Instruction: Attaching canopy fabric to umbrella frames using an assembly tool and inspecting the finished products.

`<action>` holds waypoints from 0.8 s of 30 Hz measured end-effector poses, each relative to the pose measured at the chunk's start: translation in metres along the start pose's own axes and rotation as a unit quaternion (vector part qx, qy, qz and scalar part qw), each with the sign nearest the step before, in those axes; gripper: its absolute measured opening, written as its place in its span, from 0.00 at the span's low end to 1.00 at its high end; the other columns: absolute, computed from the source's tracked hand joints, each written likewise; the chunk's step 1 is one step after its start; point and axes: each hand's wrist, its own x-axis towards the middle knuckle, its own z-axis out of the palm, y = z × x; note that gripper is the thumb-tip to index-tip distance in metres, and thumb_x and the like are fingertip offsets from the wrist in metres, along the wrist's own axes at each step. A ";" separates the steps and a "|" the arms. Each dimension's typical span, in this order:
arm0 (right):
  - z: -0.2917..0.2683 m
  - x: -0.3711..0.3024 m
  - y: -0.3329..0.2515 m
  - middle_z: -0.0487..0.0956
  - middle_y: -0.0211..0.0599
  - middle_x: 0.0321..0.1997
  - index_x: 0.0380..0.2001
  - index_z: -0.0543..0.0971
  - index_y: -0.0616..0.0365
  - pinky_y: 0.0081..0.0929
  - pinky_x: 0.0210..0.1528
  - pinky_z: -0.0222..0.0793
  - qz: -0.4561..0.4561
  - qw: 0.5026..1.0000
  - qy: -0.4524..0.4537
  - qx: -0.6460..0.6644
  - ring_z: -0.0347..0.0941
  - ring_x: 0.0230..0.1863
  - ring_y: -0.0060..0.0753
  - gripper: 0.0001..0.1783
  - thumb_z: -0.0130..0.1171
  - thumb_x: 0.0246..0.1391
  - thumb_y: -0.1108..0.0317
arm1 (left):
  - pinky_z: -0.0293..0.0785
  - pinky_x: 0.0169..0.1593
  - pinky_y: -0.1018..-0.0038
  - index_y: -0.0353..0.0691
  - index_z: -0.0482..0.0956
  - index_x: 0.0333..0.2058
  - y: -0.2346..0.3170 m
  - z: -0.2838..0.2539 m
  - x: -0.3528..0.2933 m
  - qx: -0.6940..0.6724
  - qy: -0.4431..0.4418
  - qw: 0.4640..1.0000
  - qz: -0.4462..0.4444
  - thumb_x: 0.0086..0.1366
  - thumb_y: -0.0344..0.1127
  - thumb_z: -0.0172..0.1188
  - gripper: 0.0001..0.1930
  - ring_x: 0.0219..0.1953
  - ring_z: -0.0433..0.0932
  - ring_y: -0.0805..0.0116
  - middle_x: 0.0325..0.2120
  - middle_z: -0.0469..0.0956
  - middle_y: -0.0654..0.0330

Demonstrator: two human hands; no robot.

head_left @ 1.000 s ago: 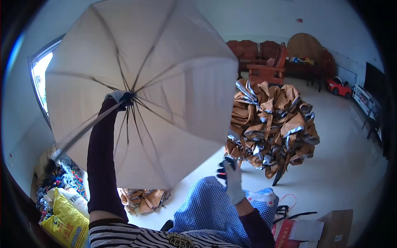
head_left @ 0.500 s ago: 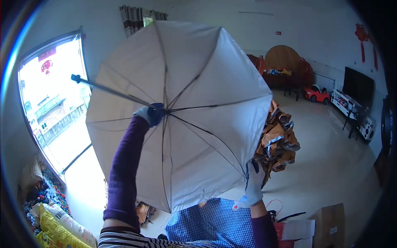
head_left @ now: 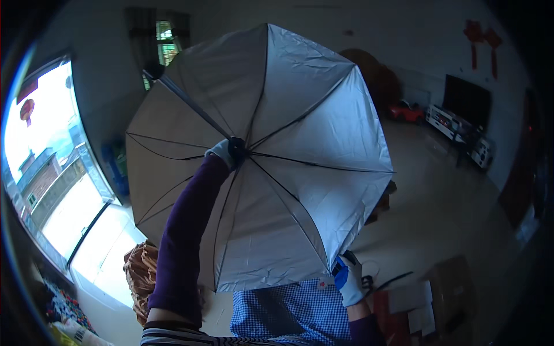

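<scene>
An opened umbrella (head_left: 306,225) with a silvery-grey inner side faces me and fills the middle of the view. Its shaft points up and left, ending in a dark handle (head_left: 153,72). In a white and dark-blue glove, my left hand (head_left: 227,152) is closed round the shaft close to the hub where the ribs meet. At the lower right, my gloved right hand (head_left: 348,279) grips the canopy's rim by a rib tip. Its fingertips are partly hidden. A blue checked cloth (head_left: 288,311) hangs below the canopy, over my lap.
Crumpled brown material (head_left: 141,277) lies at the lower left, with more partly covered by the canopy at right. Cardboard boxes (head_left: 453,294) stand lower right. Beyond are a red toy car (head_left: 407,112), a television (head_left: 466,99) on a white stand, and a bright doorway (head_left: 52,155) at left.
The canopy has turned, and its handle has swung up and right. My left hand has shifted slightly right; my right hand has moved lower with the rim. The room appears darker.
</scene>
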 end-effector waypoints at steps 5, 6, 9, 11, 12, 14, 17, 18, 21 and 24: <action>0.039 -0.019 -0.019 0.77 0.28 0.34 0.35 0.78 0.59 0.20 0.42 0.70 0.087 0.994 0.068 -0.006 0.73 0.35 0.21 0.07 0.55 0.56 0.68 | 0.73 0.30 0.71 0.42 0.77 0.29 -0.033 0.006 0.015 -0.224 -0.085 0.967 -0.087 0.63 0.36 0.55 0.06 0.31 0.79 0.62 0.27 0.79 0.56; 0.041 -0.021 -0.022 0.77 0.28 0.34 0.35 0.78 0.59 0.20 0.42 0.70 0.085 0.993 0.079 -0.006 0.73 0.35 0.21 0.07 0.55 0.56 0.68 | 0.72 0.29 0.72 0.42 0.77 0.30 -0.028 -0.001 0.018 -0.192 -0.103 0.973 -0.081 0.63 0.35 0.55 0.06 0.30 0.79 0.63 0.26 0.78 0.57; 0.044 -0.027 -0.023 0.77 0.29 0.33 0.33 0.78 0.59 0.20 0.41 0.69 0.028 0.994 0.089 -0.053 0.73 0.35 0.21 0.06 0.55 0.56 0.69 | 0.71 0.27 0.73 0.43 0.77 0.30 -0.027 -0.001 0.026 -0.128 -0.139 0.980 -0.061 0.64 0.33 0.53 0.05 0.27 0.78 0.66 0.24 0.78 0.58; 0.054 -0.029 -0.022 0.77 0.29 0.32 0.32 0.78 0.59 0.20 0.41 0.69 0.028 0.994 0.081 -0.066 0.72 0.35 0.21 0.06 0.55 0.55 0.69 | 0.70 0.23 0.76 0.42 0.75 0.40 -0.075 0.023 0.021 -0.222 -0.152 0.960 -0.076 0.68 0.37 0.51 0.08 0.24 0.76 0.69 0.25 0.77 0.58; 0.056 -0.030 -0.025 0.77 0.30 0.32 0.32 0.78 0.60 0.20 0.40 0.68 0.025 0.993 0.084 -0.082 0.72 0.34 0.21 0.06 0.55 0.55 0.69 | 0.69 0.20 0.78 0.42 0.74 0.46 -0.070 0.020 0.026 -0.274 -0.162 0.945 -0.077 0.69 0.39 0.50 0.11 0.22 0.75 0.71 0.26 0.76 0.57; 0.061 -0.034 -0.032 0.77 0.30 0.32 0.32 0.78 0.60 0.20 0.40 0.68 0.023 0.990 0.094 -0.101 0.72 0.34 0.21 0.07 0.55 0.55 0.69 | 0.68 0.21 0.77 0.43 0.74 0.40 -0.057 0.016 0.032 -0.343 -0.167 0.917 -0.121 0.68 0.36 0.50 0.07 0.22 0.74 0.71 0.24 0.75 0.59; 0.079 -0.041 -0.046 0.77 0.30 0.30 0.31 0.78 0.61 0.20 0.39 0.68 0.035 0.983 0.134 -0.122 0.71 0.31 0.22 0.07 0.56 0.54 0.68 | 0.68 0.22 0.76 0.44 0.75 0.27 -0.029 -0.015 0.037 -0.461 -0.173 0.843 -0.219 0.66 0.31 0.51 0.08 0.22 0.74 0.73 0.20 0.73 0.63; 0.084 -0.043 -0.051 0.77 0.30 0.30 0.31 0.78 0.61 0.20 0.39 0.68 0.035 0.982 0.139 -0.123 0.71 0.31 0.22 0.07 0.56 0.54 0.68 | 0.67 0.22 0.76 0.44 0.75 0.27 -0.029 -0.018 0.038 -0.424 -0.166 0.870 -0.190 0.66 0.31 0.51 0.08 0.22 0.74 0.73 0.19 0.73 0.63; 0.093 -0.046 -0.063 0.78 0.30 0.28 0.30 0.79 0.61 0.20 0.37 0.67 0.033 0.972 0.138 -0.189 0.70 0.29 0.22 0.08 0.57 0.53 0.68 | 0.67 0.22 0.77 0.44 0.74 0.26 -0.042 -0.013 0.044 -0.350 -0.151 0.916 -0.126 0.66 0.31 0.50 0.09 0.22 0.73 0.74 0.19 0.72 0.65; 0.100 -0.042 -0.065 0.76 0.28 0.26 0.28 0.78 0.62 0.20 0.35 0.66 0.057 0.968 0.132 -0.206 0.69 0.27 0.22 0.07 0.57 0.53 0.68 | 0.73 0.26 0.73 0.43 0.76 0.41 -0.084 0.016 0.049 -0.586 -0.189 0.756 -0.221 0.68 0.39 0.50 0.10 0.26 0.77 0.66 0.29 0.78 0.54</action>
